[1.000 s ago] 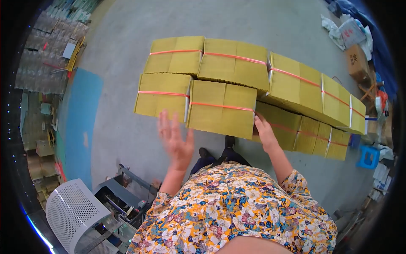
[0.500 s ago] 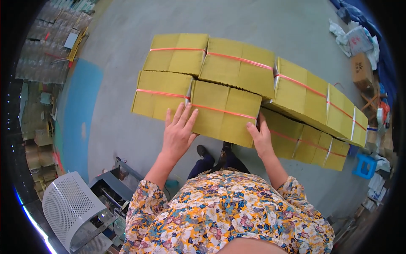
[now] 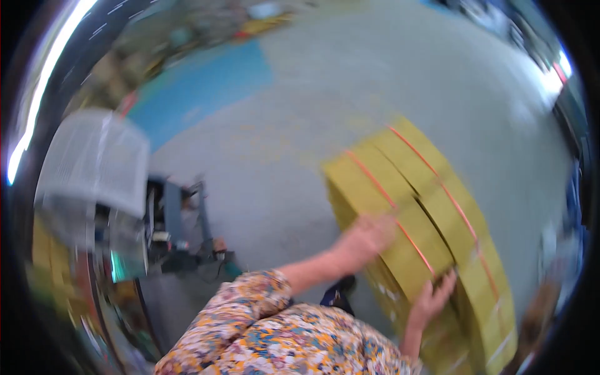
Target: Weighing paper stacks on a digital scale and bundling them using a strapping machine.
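Observation:
Two rows of yellow corrugated cardboard bundles, bound with red straps, stand side by side on the right. The near-row bundle (image 3: pixel 409 247) lies between my two hands. Beyond it the outer-row bundle (image 3: pixel 453 209) sits close alongside, a dark gap between the rows. My left hand (image 3: pixel 367 237), smeared by motion, is at the bundle's near side by the strap; its fingers cannot be made out. At the bundle's lower end, my right hand (image 3: pixel 432 301) has its fingers stretched and slightly apart along the edge. The face under the left hand is partly hidden.
A machine with a white perforated cover (image 3: pixel 94 162) stands at the left, its dark frame (image 3: pixel 178 212) jutting toward me. A blue patch (image 3: pixel 206 90) marks the grey floor. Blurred piles line the far left; a brown carton (image 3: pixel 540 312) is at the lower right.
The view has turned right, so the bundles now run down the right side and the machine appears higher. My left hand has blurred, and both hands remain at the near row.

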A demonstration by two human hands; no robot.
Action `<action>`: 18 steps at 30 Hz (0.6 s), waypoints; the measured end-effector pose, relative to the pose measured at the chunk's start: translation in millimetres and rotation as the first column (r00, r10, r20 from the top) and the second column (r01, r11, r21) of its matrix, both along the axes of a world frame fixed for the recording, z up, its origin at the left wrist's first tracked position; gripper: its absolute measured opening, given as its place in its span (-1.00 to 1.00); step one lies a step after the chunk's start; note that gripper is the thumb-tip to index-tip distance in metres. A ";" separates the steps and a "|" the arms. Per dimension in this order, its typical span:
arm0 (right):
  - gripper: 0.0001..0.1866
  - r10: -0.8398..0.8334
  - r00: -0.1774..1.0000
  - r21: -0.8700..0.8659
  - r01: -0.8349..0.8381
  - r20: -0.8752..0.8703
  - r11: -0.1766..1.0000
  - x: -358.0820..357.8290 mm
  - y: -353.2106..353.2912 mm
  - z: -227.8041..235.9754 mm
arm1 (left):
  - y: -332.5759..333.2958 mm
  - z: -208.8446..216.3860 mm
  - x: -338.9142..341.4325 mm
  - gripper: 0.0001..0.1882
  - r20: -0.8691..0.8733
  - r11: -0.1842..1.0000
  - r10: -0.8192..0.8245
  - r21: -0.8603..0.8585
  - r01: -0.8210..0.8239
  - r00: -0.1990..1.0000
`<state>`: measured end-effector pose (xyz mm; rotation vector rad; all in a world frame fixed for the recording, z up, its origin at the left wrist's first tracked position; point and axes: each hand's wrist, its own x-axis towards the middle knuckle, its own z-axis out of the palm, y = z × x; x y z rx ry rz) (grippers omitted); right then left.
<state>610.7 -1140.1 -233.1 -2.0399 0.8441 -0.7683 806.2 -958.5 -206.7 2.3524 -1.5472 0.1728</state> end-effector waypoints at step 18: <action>-0.60 0.940 -0.043 0.573 -0.784 0.337 -0.241 -12.4 571.6 56.2 | 547.4 9.9 -409.1 -0.33 -0.444 0.082 0.892 0.335 -0.939 -0.081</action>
